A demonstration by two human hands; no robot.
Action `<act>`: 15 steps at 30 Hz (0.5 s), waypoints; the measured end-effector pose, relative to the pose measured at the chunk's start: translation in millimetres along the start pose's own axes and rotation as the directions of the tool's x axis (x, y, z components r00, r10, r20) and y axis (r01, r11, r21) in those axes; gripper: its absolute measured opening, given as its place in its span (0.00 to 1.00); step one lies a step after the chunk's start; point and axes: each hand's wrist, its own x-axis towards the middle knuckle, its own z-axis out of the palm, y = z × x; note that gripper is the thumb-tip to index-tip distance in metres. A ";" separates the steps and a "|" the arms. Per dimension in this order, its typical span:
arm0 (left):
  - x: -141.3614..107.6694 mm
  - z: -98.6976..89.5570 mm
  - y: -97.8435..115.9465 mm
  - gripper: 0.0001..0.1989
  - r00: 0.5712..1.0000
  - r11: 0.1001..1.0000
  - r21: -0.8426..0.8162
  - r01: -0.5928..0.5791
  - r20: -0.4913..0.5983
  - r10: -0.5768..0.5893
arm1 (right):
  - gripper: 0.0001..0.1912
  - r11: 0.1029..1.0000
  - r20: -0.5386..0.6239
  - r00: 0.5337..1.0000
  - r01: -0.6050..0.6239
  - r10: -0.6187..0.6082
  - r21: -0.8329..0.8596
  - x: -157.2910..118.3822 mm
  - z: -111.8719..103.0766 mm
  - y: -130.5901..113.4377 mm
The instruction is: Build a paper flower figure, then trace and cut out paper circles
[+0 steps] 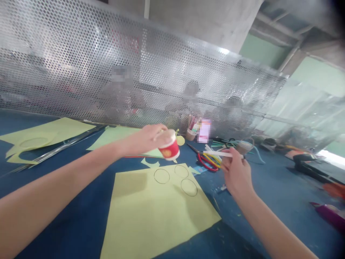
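My left hand [151,135] grips a small red and white cup [170,150], held tilted above the far edge of a yellow sheet of paper [151,212]. Three drawn circles [189,187] show on the sheet near its far end. To the right, my right hand [237,171] is closed around a white pen [218,154], which points leftward and is off the paper. Just beyond that hand lie scissors with red handles [207,164], and something yellow-handled beside them. A scrap of cut paper [150,163] lies at the sheet's far edge.
Further yellow sheets [67,126] and a long metal ruler-like strip [64,146] lie at left on the blue table [81,216]. A container of pens [192,129] stands by the perforated metal screen [81,68]. At right are a purple object [330,216] and a black case-like thing [318,169].
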 end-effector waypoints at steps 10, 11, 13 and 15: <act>36.4 55.2 -21.7 0.31 0.949 0.780 -0.561 0.277 0.034 -0.313 | 0.16 0.982 0.082 0.995 -0.042 0.058 -0.187 23.2 -19.9 2.0; 39.6 63.8 -21.6 0.32 0.949 0.796 -0.536 0.281 0.030 -0.315 | 0.16 0.967 0.127 0.989 -0.041 0.075 -0.253 23.9 -19.6 3.8; 46.3 76.0 -19.4 0.35 0.950 0.838 -0.469 0.278 0.005 -0.312 | 0.18 0.915 0.219 0.970 -0.010 0.107 -0.403 27.8 -19.1 8.4; 53.5 82.6 -15.4 0.36 0.969 0.930 -0.304 0.209 -0.063 -0.238 | 0.15 0.831 0.297 0.945 0.056 0.134 -0.553 35.0 -17.8 13.6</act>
